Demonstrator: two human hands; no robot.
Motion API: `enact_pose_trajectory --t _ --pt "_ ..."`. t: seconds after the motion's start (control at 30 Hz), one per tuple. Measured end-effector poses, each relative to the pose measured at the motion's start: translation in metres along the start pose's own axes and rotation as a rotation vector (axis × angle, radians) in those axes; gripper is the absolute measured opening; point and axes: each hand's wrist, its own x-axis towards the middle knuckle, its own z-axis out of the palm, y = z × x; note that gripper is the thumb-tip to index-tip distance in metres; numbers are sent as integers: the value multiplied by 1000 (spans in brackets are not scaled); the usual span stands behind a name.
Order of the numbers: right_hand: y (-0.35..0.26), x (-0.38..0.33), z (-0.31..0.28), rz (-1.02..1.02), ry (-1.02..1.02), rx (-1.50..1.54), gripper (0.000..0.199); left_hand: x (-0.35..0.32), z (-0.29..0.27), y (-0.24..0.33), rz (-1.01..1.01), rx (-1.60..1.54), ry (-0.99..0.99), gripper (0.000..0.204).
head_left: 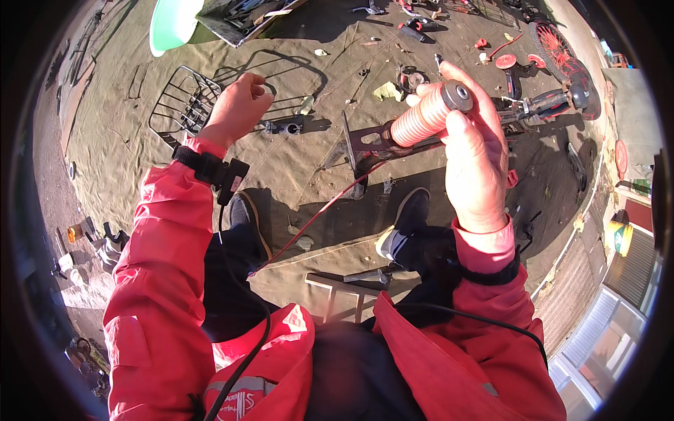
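Note:
My right hand point(479, 151) is wrapped round a ribbed, orange-pink handlebar grip point(421, 121) with a dark round end cap. The grip points up toward me and to the right. Just left of it are a flat dark metal bracket point(366, 138) and a thin red cable point(330, 203), which runs down to the left. My left hand point(237, 109) hovers with its fingers curled in and nothing visible in them. Below and left of it lies a black wire bicycle rack point(184, 99). A dark clamp-like metal part point(284, 128) lies to the right of that hand.
A brown ground cloth point(112, 151) carries scattered small parts. A pale green basin point(172, 27) and a bin of tools point(246, 17) stand at the far left. A red-spoked wheel point(554, 49) lies at the far right. A small wooden frame point(330, 284) sits between my feet.

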Motion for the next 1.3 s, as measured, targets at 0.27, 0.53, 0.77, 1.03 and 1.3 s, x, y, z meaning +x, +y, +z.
enact_pose_trajectory --t 0.27,0.53,0.77,1.03,1.3 --pt "-4 -2 -7 77 -34 1 55 16 14 -50 86 362 -59 45" --pt "-2 -9 -17 80 -51 -49 70 22 73 -107 83 469 -294 51" --pt "8 13 -38 -37 -391 58 67 39 123 -135 34 556 -451 62" --pt "17 22 -52 24 -408 213 32 57 151 -151 68 657 -491 56" --pt "13 36 -60 128 -505 212 59 64 166 -159 63 701 -519 35"
